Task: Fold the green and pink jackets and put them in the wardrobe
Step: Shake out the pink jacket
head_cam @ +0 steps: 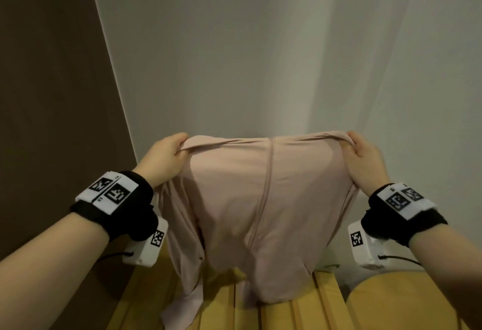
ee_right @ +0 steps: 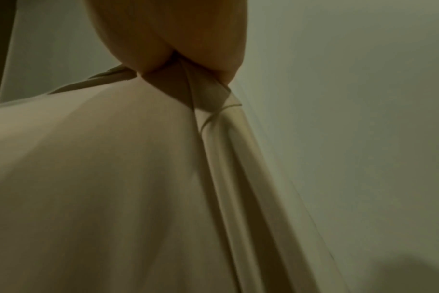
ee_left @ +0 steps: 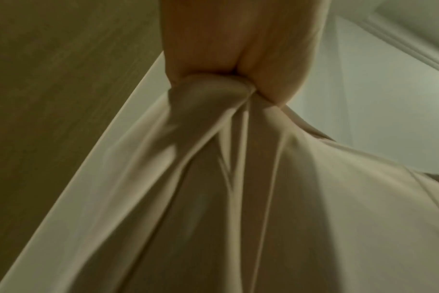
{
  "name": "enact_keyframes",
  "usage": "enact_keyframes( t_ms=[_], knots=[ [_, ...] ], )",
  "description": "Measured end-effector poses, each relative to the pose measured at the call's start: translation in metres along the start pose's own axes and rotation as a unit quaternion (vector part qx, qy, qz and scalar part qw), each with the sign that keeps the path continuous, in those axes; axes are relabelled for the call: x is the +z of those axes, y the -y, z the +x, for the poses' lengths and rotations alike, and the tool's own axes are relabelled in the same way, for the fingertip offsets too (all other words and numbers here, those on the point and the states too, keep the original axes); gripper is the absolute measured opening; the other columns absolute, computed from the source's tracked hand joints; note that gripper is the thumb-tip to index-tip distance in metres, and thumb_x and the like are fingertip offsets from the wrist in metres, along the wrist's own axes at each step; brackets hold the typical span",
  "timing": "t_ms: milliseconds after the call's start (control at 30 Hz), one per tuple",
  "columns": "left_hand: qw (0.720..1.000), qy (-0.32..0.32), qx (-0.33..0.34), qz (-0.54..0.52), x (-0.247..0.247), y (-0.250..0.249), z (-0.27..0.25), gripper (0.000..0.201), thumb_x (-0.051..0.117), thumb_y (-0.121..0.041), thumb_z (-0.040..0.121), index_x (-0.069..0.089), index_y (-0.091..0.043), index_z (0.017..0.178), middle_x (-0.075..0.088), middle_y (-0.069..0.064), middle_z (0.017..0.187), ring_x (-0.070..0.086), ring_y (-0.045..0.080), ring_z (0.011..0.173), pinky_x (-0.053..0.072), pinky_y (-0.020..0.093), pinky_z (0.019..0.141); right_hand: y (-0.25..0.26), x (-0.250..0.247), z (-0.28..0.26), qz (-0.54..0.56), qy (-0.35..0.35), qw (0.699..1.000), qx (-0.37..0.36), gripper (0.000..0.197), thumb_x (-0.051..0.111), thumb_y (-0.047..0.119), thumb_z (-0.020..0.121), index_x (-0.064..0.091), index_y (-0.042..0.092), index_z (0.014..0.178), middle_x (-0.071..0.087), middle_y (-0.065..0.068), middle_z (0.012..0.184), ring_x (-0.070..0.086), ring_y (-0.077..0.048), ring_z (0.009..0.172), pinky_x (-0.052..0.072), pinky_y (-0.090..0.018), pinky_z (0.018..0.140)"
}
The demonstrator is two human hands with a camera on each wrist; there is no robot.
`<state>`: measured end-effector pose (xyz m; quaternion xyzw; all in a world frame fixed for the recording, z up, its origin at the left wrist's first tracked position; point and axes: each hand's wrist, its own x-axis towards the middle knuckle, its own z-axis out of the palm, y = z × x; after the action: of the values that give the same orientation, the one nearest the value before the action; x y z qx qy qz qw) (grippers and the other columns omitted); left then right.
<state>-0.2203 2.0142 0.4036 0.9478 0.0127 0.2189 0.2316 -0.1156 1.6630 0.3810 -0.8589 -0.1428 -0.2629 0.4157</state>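
Note:
The pink jacket [head_cam: 260,194] hangs spread in the air between my two hands, its zip seam running down the middle and its lower end trailing onto the yellow surface [head_cam: 229,308]. My left hand [head_cam: 167,154] pinches the jacket's top left corner, and the left wrist view shows my fingers [ee_left: 271,65] bunching the cloth [ee_left: 213,178]. At the top right corner my right hand [head_cam: 365,157] grips the fabric; in the right wrist view the cloth [ee_right: 113,178] falls from that hand [ee_right: 188,59]. No green jacket is in view.
A pale wall [head_cam: 260,55] stands close behind the jacket, with a dark brown panel [head_cam: 47,81] to the left. A yellow rounded cushion [head_cam: 407,301] lies at the lower right beside the ribbed yellow surface.

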Motion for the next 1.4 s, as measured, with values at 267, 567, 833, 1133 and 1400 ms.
enact_keyframes(
  t_ms=[267,567,833,1133,1400],
  knots=[
    [1.000,-0.001,-0.013,-0.008,-0.014,0.002,-0.010,0.010,0.060,-0.027,0.088,0.067,-0.023,0.083,0.064,-0.001,0.078,0.056,0.016,0.079,0.034,0.026,0.065,-0.004,-0.025,-0.002,-0.078,-0.038,0.996,0.005,0.027,0.053,0.033,0.089,0.057,0.012,0.073,0.055,-0.007,0.063,0.052,-0.030,0.072,0.037,-0.035,0.063],
    [0.999,0.038,-0.022,0.016,0.003,0.026,-0.026,0.013,0.057,-0.019,0.090,0.070,-0.018,0.091,0.068,0.004,0.086,0.062,0.024,0.089,0.041,0.029,0.070,-0.014,-0.016,-0.019,-0.026,0.045,0.999,0.000,0.039,0.063,0.027,0.086,0.047,0.010,0.054,0.038,-0.001,0.050,0.041,-0.016,0.055,0.028,-0.030,0.050],
    [0.975,0.213,-0.063,-0.003,0.028,0.055,-0.053,0.016,0.065,-0.033,0.084,0.070,-0.028,0.070,0.069,-0.005,0.070,0.061,0.006,0.068,0.040,0.009,0.055,-0.053,-0.007,-0.047,-0.051,0.369,0.924,0.082,0.036,0.074,0.037,0.072,0.051,0.015,0.054,0.042,0.010,0.048,0.044,-0.007,0.049,0.031,-0.015,0.048],
    [0.957,0.275,-0.085,0.018,0.059,0.074,-0.063,0.018,0.062,-0.029,0.088,0.069,-0.014,0.097,0.066,0.002,0.088,0.058,0.014,0.083,0.036,0.021,0.067,-0.059,0.014,-0.072,0.007,0.434,0.897,0.085,0.008,0.066,0.017,0.085,0.066,0.023,0.091,0.068,0.006,0.093,0.061,-0.009,0.090,0.041,-0.009,0.073],
    [0.923,0.363,-0.117,-0.047,0.095,0.100,-0.077,0.020,0.076,-0.031,0.075,0.060,-0.021,0.071,0.056,-0.004,0.068,0.048,0.005,0.063,0.034,0.015,0.057,-0.077,0.031,-0.092,0.006,0.516,0.837,0.184,0.022,0.057,0.000,0.088,0.069,0.013,0.101,0.070,-0.001,0.101,0.062,-0.010,0.091,0.044,-0.020,0.083]
  ],
)
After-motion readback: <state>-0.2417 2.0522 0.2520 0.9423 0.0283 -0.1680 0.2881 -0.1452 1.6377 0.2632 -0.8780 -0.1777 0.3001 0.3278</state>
